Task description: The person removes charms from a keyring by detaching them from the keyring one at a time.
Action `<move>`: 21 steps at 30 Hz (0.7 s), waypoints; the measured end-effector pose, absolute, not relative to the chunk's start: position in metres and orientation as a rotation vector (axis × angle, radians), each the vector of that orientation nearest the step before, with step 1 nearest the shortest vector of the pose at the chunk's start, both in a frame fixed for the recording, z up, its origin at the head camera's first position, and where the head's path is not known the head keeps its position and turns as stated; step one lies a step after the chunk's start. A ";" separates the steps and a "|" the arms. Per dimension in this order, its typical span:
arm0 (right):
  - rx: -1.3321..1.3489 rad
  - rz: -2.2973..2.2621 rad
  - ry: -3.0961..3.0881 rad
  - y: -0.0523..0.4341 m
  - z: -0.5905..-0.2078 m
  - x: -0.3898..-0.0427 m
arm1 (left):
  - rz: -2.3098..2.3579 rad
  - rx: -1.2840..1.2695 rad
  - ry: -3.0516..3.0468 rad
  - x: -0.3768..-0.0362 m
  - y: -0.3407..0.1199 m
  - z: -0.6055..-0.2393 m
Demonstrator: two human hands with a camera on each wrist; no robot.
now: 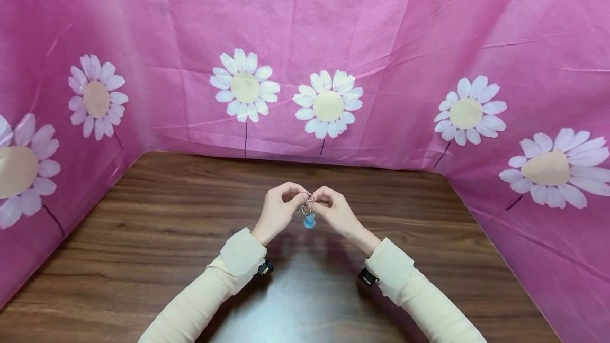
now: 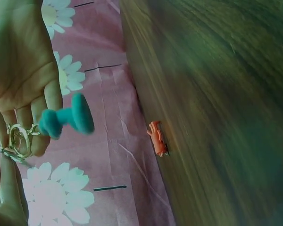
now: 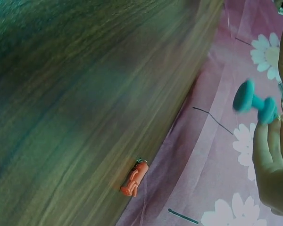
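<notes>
In the head view my left hand (image 1: 278, 208) and right hand (image 1: 337, 210) meet above the table, thumbs and fingers pinching a key ring (image 1: 306, 209) with its small metal fittings. From it hangs a blue-green charm (image 1: 310, 221). Both wrist views show this charm (image 2: 68, 116) as a short bar with a rounded knob at each end. Gold-toned metal rings (image 2: 21, 141) sit between the fingers in the left wrist view. Fingertips partly hide the metal parts, so I cannot tell which hand holds which piece.
A small orange figure charm (image 2: 157, 139) lies on the wooden table (image 1: 190, 216) near its far edge; the head view does not show it. A pink cloth (image 1: 381, 25) with white daisies rises behind and along both sides.
</notes>
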State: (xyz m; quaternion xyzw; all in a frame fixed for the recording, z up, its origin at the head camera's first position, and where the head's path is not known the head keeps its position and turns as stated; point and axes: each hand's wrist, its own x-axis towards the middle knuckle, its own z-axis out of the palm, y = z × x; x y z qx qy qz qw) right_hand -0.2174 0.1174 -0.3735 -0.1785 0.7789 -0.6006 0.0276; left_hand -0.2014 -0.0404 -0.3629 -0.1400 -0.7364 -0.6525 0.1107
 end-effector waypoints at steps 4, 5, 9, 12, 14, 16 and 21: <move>-0.543 -1.808 2.384 0.117 -0.372 -0.218 | -1.901 -0.419 -2.189 -0.193 -0.043 -0.351; -0.534 -1.806 2.362 0.118 -0.372 -0.218 | -1.897 -0.423 -2.195 -0.192 -0.044 -0.351; -0.520 -1.736 2.331 0.121 -0.368 -0.218 | -1.853 -0.438 -2.200 -0.191 -0.045 -0.350; -0.543 -1.646 2.385 0.125 -0.366 -0.219 | -1.859 -0.437 -2.187 -0.192 -0.045 -0.351; -0.569 -1.619 2.421 0.127 -0.365 -0.221 | -1.865 -0.435 -2.184 -0.193 -0.045 -0.352; -0.562 -1.626 2.444 0.128 -0.363 -0.222 | -1.871 -0.439 -2.178 -0.198 -0.046 -0.360; -0.528 -1.625 2.496 0.128 -0.361 -0.224 | -1.853 -0.463 -2.232 -0.213 -0.047 -0.382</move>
